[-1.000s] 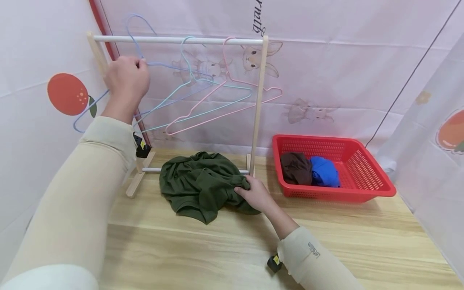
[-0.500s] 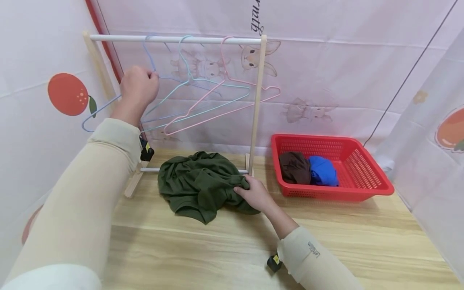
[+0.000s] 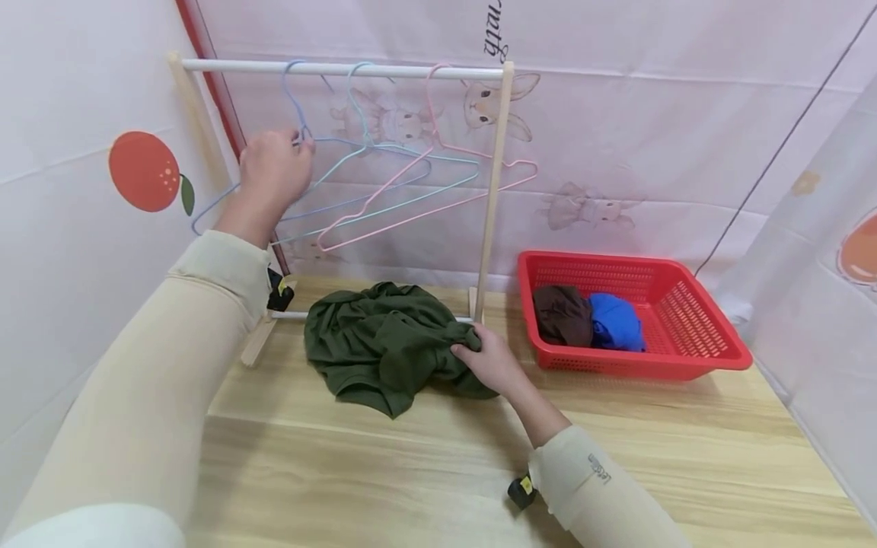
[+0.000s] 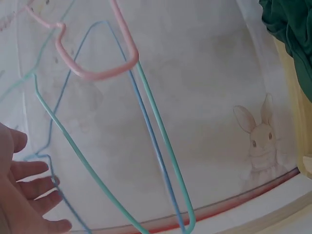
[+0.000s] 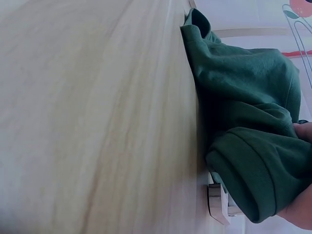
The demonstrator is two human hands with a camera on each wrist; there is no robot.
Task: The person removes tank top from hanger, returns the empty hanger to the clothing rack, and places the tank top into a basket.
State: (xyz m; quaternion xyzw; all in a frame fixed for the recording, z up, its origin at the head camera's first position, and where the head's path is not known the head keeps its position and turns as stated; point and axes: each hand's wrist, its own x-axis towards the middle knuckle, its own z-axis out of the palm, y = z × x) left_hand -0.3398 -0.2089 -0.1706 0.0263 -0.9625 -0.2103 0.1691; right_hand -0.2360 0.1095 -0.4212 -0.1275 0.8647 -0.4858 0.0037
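Note:
My left hand (image 3: 276, 167) is at the neck of the blue hanger (image 3: 356, 204), whose hook lies over the rack's top rail. In the left wrist view, the fingers of that hand (image 4: 29, 190) are spread loosely beside the blue wire, the fingertips at or touching it. A crumpled dark green garment (image 3: 390, 342) lies on the table at the rack's foot. My right hand (image 3: 492, 359) pinches its right end between thumb and fingers. The right wrist view shows a hemmed opening of the green garment (image 5: 243, 170) close to that hand.
A mint hanger (image 3: 418, 199) and a pink hanger (image 3: 411, 228) hang on the rack's rail (image 3: 397, 71), right of the blue one. To the right stands a red basket (image 3: 706, 364) with a brown cloth bundle (image 3: 563, 316) and a blue one (image 3: 617, 323).
The left hand moved right and lower with the blue hanger, its hook coming onto the rail; the fingers have since loosened from the wire. The right hand kept its hold on the green garment.

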